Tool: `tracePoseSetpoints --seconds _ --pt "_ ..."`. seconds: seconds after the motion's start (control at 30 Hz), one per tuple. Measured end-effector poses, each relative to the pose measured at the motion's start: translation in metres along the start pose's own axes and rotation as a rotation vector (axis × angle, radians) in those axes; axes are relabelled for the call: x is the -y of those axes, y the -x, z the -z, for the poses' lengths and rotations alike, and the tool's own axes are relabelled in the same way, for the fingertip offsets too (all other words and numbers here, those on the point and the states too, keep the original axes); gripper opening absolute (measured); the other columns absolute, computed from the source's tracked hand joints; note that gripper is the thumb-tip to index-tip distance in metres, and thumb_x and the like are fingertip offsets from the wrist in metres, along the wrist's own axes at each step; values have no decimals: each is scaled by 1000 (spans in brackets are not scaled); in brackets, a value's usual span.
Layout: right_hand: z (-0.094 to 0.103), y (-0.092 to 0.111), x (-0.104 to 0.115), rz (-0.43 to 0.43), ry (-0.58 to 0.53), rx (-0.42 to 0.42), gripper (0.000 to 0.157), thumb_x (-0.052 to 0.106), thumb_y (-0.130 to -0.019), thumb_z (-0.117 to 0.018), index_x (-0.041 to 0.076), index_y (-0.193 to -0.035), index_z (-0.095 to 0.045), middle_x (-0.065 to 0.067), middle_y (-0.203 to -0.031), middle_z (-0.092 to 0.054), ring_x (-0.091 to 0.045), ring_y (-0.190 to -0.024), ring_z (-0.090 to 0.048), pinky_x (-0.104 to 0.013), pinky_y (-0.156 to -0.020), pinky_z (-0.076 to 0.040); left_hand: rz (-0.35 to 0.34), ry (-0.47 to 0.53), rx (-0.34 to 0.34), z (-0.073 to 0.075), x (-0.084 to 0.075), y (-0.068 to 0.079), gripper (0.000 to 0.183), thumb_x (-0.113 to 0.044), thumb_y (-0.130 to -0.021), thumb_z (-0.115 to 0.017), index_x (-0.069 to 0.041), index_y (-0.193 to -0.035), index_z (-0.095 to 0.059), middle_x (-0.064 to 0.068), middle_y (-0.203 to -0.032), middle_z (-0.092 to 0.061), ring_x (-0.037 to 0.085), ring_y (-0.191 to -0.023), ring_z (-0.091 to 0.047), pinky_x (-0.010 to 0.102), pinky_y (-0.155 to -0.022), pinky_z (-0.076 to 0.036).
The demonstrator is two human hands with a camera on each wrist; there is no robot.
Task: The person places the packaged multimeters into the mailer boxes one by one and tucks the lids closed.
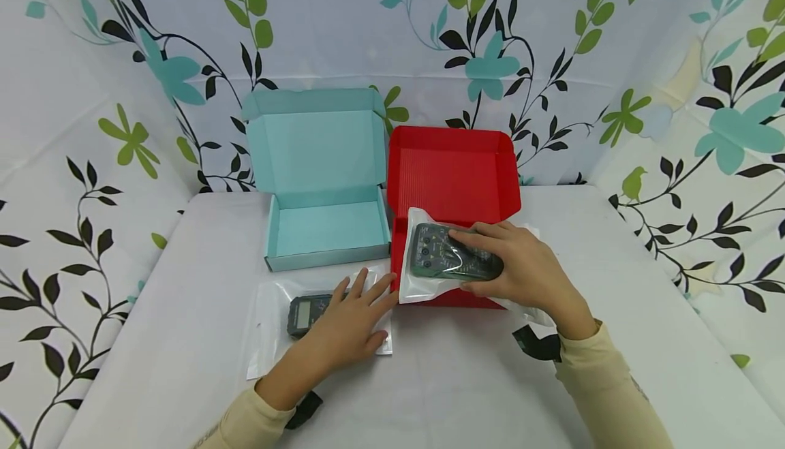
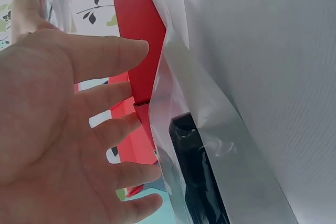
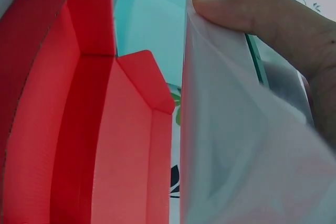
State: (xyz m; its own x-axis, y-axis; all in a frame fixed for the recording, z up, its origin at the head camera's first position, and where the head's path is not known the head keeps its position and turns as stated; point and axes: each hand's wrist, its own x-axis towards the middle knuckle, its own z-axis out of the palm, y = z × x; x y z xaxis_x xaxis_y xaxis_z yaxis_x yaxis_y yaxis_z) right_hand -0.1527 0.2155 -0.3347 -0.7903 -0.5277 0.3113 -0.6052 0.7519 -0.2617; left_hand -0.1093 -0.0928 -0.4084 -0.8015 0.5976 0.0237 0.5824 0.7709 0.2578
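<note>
My right hand [image 1: 529,270] grips a dark green multimeter [image 1: 448,258] in a clear and white plastic bag, thumb on one side and fingers on the other. It is held above the open red box [image 1: 452,169]; the right wrist view shows the bag's white back [image 3: 226,145] beside the box's red walls [image 3: 47,129]. My left hand [image 1: 346,330] is spread with straight fingers, its fingertips by the red box's front left corner. Under and beside it lies a second multimeter [image 1: 302,314], also bagged and partly hidden by the hand.
A light teal box [image 1: 319,231] with its lid raised stands left of the red box. Both sit on a white-covered table [image 1: 429,381]. A leaf-patterned cloth [image 1: 343,20] hangs behind and along the sides. Black straps [image 1: 536,344] hang at the wrists.
</note>
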Motion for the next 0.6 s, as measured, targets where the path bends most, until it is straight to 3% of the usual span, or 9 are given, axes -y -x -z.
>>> tracePoseSetpoints --seconds 0.27,0.6 --pt "-7 -8 -3 0 0 16 87 37 -68 -97 30 -147 -62 -11 -136 -63 -31 -118 -58 -50 -80 -59 4 -28 10 -2 -5 8 61 -27 -95 -74 -15 -152 -54 8 -167 -33 51 -150 -24 68 -116 -21" --pt "-15 -11 -10 -53 -23 57 89 35 -67 -98 32 -149 -61 -11 -137 -63 -31 -120 -57 -52 -80 -59 -39 -41 -1 1 -10 11 62 -27 -95 -74 -11 -151 -55 11 -165 -35 54 -148 -27 66 -114 -30"
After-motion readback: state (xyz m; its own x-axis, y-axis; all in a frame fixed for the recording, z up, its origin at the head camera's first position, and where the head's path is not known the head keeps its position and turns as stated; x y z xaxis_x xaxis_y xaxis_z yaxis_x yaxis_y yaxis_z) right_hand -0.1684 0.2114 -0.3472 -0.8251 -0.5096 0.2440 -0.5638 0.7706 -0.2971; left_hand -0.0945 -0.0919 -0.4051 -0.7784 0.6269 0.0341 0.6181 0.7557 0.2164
